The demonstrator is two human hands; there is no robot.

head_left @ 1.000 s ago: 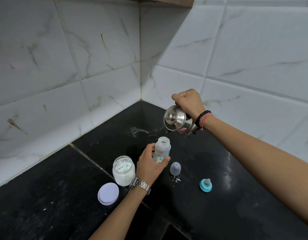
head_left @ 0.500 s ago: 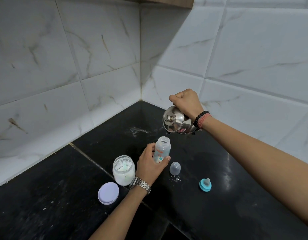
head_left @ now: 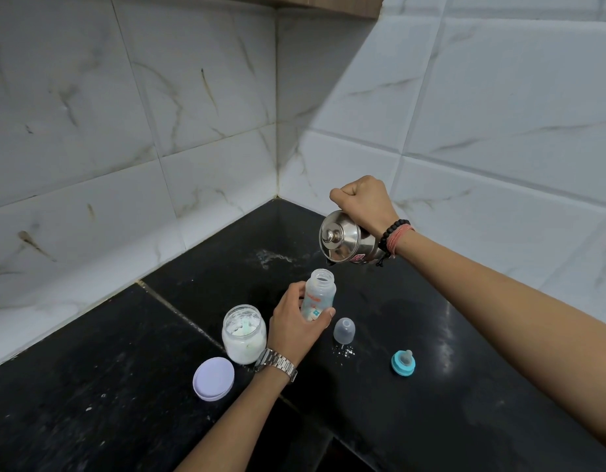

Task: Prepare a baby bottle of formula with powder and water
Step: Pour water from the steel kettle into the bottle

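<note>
Bottle [head_left: 319,296] — orange label unreadable — in left hand [head_left: 296,327]; kettle [head_left: 346,241] tilted above.

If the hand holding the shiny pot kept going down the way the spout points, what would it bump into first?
Probably the open mouth of the baby bottle, which the left hand steadies just below the steel pot in the right hand. Depth is hard to judge.

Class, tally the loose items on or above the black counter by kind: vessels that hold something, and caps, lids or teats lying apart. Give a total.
Vessels: 3 – baby bottle, powder jar, steel pot
Caps, lids, teats: 3 – lilac lid, clear cap, blue teat ring
Total: 6
</note>
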